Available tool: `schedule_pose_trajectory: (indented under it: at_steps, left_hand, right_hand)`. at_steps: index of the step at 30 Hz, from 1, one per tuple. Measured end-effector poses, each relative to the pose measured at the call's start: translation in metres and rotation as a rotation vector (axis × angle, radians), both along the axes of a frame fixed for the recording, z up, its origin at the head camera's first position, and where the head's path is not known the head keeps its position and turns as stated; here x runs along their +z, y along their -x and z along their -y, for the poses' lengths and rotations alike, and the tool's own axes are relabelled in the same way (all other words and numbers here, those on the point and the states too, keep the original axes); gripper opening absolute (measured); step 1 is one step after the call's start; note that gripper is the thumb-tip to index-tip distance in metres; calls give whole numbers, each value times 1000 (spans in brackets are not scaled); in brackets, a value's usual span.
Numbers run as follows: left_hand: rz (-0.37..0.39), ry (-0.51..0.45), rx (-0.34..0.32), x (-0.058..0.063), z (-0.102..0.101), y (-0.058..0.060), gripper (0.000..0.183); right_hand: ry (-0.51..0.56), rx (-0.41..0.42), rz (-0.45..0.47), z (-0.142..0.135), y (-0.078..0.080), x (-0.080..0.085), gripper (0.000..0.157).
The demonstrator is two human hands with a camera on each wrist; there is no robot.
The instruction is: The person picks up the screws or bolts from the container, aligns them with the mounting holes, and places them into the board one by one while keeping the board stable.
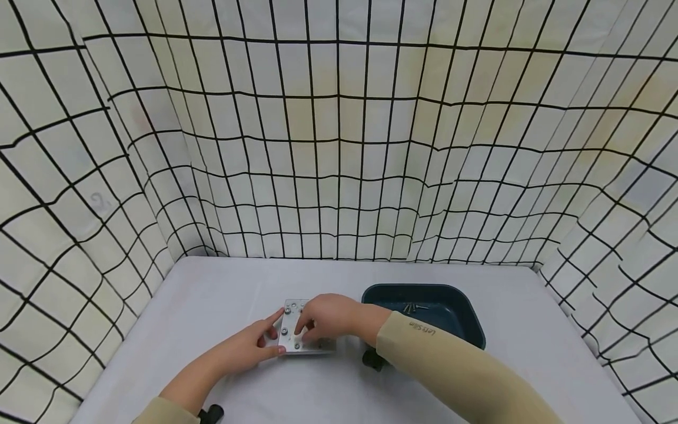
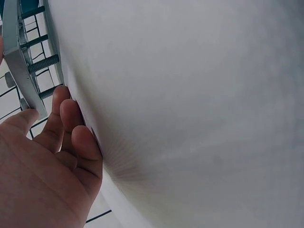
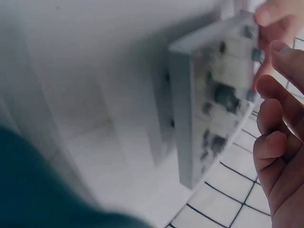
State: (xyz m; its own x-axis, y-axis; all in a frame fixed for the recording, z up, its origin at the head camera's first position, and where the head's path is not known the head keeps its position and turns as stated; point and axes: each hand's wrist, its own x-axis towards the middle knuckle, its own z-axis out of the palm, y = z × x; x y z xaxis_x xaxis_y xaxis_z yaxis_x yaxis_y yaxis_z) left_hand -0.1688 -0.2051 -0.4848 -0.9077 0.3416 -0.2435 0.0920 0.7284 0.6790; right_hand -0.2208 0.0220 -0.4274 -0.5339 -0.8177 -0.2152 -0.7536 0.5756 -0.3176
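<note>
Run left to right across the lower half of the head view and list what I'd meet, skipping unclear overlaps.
Left sleeve → left grip → metal plate → dark blue tray.

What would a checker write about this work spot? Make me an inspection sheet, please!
Surface: white tabletop, lightly creased in places.
Job's things: metal plate with bolts through it, threads sticking out underneath; dark blue-green tray with small screw-like parts inside.
Clutter: black objects near the left sleeve and the right forearm; unclear what.
Left grip: holds the plate by its edge.
Right grip: over the plate, fingers bent; can't tell whether it pinches anything.
Cables: nothing seen.
Surroundings: white walls with black grid lines.
</note>
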Motion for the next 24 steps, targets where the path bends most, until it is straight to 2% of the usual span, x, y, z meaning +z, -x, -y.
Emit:
schedule_pose_trajectory:
  at_steps: [5,11,18,24]
  left_hand:
    - [-2,7,11,2,-1,-2,90]
    - [7,9,41,1,-3,-3,91]
    - [16,12,51,1,-3,-4,91]
    - [10,18,51,2,-5,-3,92]
  right_hand:
    - [39,-22,-2,-16,7,14,20]
    - [111,-68,12,-59,17,28,21]
    - [160,-180,39,-129,26,28,21]
    - [107,-240,12,-188,28,16,23]
